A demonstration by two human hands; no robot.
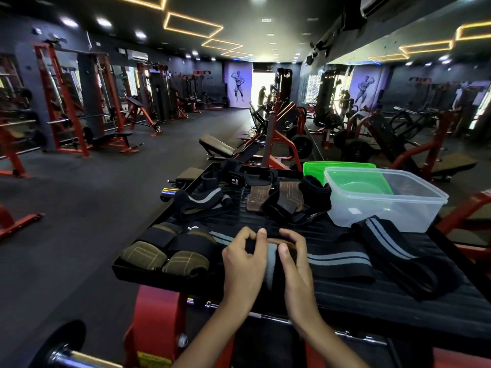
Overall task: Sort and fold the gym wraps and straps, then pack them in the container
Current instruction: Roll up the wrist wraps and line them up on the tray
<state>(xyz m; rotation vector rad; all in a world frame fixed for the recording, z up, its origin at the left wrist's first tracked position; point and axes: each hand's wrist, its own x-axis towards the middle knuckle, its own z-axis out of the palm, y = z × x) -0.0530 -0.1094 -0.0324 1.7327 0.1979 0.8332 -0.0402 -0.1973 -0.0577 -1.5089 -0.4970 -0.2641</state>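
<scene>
A black wrap with grey stripes (334,257) lies across the black ribbed platform (372,293), its left end rolled up between my hands. My left hand (243,257) pinches the roll from the left, and my right hand (293,257) grips it from the right. A second striped wrap (382,235) lies loose at the right. Two rolled olive and black grip pads (164,254) sit at the near left corner. A clear plastic container (385,197) stands at the back right with a green lid (329,167) behind it.
Further back on the platform lie a black strap with a grey stripe (204,201), brown leather grips (273,197) and black wrist cuffs (233,173). Red machine frames and a barbell end (66,357) stand below and around the platform. Gym machines line the dark floor.
</scene>
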